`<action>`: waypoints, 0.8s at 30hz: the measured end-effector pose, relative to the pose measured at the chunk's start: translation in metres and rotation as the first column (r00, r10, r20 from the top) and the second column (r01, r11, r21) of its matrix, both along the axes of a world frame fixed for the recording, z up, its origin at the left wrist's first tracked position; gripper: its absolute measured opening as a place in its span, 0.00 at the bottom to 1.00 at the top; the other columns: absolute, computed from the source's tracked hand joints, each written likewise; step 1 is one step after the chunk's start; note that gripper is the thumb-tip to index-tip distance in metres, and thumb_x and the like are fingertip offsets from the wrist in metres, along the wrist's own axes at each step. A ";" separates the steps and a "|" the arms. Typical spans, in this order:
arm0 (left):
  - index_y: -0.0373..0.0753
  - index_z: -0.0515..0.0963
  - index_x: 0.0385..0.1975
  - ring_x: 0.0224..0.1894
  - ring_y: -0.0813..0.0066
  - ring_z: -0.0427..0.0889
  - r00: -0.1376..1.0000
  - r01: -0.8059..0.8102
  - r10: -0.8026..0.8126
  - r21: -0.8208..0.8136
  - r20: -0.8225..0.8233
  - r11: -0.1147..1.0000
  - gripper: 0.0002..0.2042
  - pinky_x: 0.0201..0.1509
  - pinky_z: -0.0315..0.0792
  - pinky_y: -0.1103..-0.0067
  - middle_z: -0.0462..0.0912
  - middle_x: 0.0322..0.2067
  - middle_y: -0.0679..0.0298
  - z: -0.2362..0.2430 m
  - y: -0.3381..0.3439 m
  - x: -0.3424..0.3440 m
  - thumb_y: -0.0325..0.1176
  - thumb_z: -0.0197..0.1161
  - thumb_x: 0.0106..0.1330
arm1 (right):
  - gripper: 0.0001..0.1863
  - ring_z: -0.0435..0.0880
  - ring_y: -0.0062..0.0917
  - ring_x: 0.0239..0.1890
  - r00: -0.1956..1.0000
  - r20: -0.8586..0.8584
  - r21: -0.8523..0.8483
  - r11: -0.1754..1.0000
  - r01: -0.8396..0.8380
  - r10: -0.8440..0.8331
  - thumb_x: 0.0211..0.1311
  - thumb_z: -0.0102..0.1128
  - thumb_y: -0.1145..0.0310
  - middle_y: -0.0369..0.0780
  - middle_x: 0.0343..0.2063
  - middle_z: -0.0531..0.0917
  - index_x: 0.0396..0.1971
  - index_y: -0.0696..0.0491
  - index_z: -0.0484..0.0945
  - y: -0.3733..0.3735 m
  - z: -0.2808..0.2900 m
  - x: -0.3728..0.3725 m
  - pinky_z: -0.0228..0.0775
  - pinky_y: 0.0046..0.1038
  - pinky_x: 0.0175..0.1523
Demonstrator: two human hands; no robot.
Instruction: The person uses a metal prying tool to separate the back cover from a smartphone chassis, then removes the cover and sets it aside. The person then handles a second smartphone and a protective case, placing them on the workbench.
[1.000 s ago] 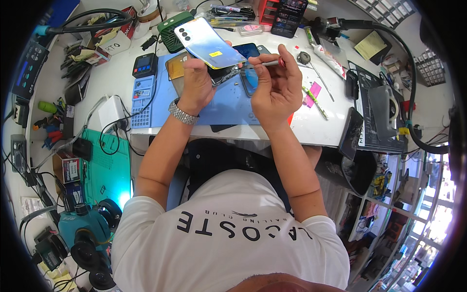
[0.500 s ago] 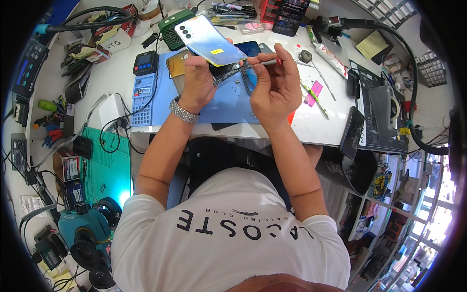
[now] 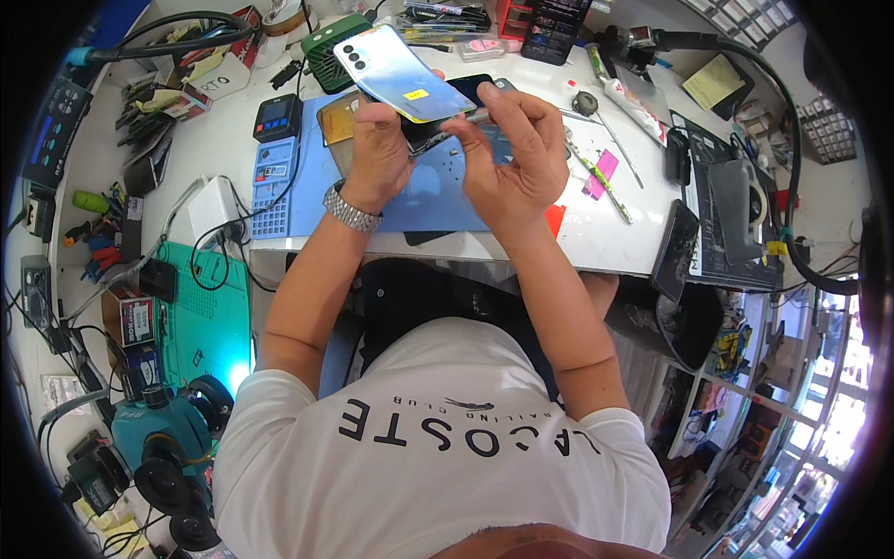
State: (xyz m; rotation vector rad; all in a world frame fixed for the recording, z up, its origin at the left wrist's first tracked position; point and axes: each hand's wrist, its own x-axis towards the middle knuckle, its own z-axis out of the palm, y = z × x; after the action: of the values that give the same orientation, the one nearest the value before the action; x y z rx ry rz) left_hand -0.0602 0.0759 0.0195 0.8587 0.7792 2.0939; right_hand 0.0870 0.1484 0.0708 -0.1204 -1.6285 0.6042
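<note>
My left hand [image 3: 380, 154] grips a smartphone [image 3: 405, 79] with a shiny pale-blue back, a camera block and a small yellow sticker. The back panel looks curved and stands away from the dark body below it; the gap is partly hidden by my fingers. Close to the phone's lower right corner, my right hand [image 3: 520, 158] pinches a thin grey screwdriver [image 3: 479, 116], mostly covered by the fingers. Below both hands lies a blue repair mat [image 3: 391, 214] with several tiny dark bits [image 3: 452, 168] on it. Another dark phone [image 3: 473, 86] lies behind my right fingertips.
A small boxy device with a screen [image 3: 277, 118] stands left on the mat. Tweezers [image 3: 619, 149], a green patterned stick [image 3: 605, 191] and a white tube [image 3: 635, 110] lie to the right. A teal microscope [image 3: 158, 433] sits at lower left. A black bin [image 3: 694, 326] is below the table's right edge.
My right hand has shifted slightly left, toward the phone's edge, and its fingers have curled further around the screwdriver, whose red end no longer shows. My left hand and the phone have hardly moved.
</note>
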 end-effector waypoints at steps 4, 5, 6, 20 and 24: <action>0.36 0.63 0.68 0.57 0.58 0.86 0.997 0.062 -0.062 0.014 0.036 0.998 0.42 0.63 0.83 0.61 0.79 0.61 0.53 0.002 0.000 -0.001 0.63 0.65 0.66 | 0.30 0.89 0.26 0.45 0.994 0.003 -0.141 0.984 -0.108 0.110 0.64 0.61 0.91 0.46 0.45 0.85 0.67 0.61 0.72 -0.001 -0.013 0.001 0.81 0.23 0.50; 0.35 0.63 0.68 0.57 0.58 0.86 0.998 0.050 -0.051 0.012 0.036 0.999 0.42 0.63 0.83 0.61 0.79 0.61 0.54 0.003 0.000 0.000 0.63 0.64 0.65 | 0.31 0.89 0.26 0.47 0.989 -0.013 -0.173 0.974 -0.147 0.147 0.67 0.59 0.91 0.47 0.46 0.86 0.70 0.63 0.67 -0.001 -0.014 0.001 0.81 0.23 0.51; 0.35 0.63 0.68 0.57 0.58 0.86 0.999 0.039 -0.039 0.011 0.037 0.999 0.43 0.63 0.83 0.61 0.79 0.61 0.54 0.004 0.000 0.002 0.64 0.64 0.64 | 0.32 0.89 0.26 0.48 0.990 -0.024 -0.175 0.974 -0.144 0.142 0.67 0.58 0.90 0.47 0.46 0.86 0.70 0.63 0.66 -0.001 -0.014 0.002 0.81 0.23 0.52; 0.42 0.60 0.68 0.60 0.58 0.84 0.997 0.071 -0.071 0.015 0.009 0.997 0.45 0.63 0.83 0.57 0.78 0.62 0.54 0.006 -0.001 0.001 0.67 0.65 0.60 | 0.30 0.90 0.27 0.47 0.992 -0.055 -0.232 0.965 -0.125 0.115 0.69 0.59 0.89 0.47 0.45 0.86 0.70 0.62 0.65 0.010 -0.014 -0.001 0.83 0.23 0.51; 0.42 0.60 0.69 0.60 0.57 0.84 0.998 0.066 -0.066 0.027 -0.003 0.997 0.45 0.63 0.83 0.57 0.78 0.62 0.54 0.005 0.000 0.001 0.66 0.66 0.60 | 0.30 0.90 0.26 0.46 0.992 -0.069 -0.227 0.967 -0.116 0.103 0.67 0.58 0.91 0.46 0.44 0.85 0.68 0.62 0.68 0.011 -0.015 -0.001 0.83 0.23 0.50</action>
State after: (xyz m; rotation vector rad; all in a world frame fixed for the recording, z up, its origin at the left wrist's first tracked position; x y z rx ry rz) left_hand -0.0595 0.0756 0.0247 0.8895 0.7161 2.0497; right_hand 0.0861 0.1596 0.0556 -0.1831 -1.5130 0.8744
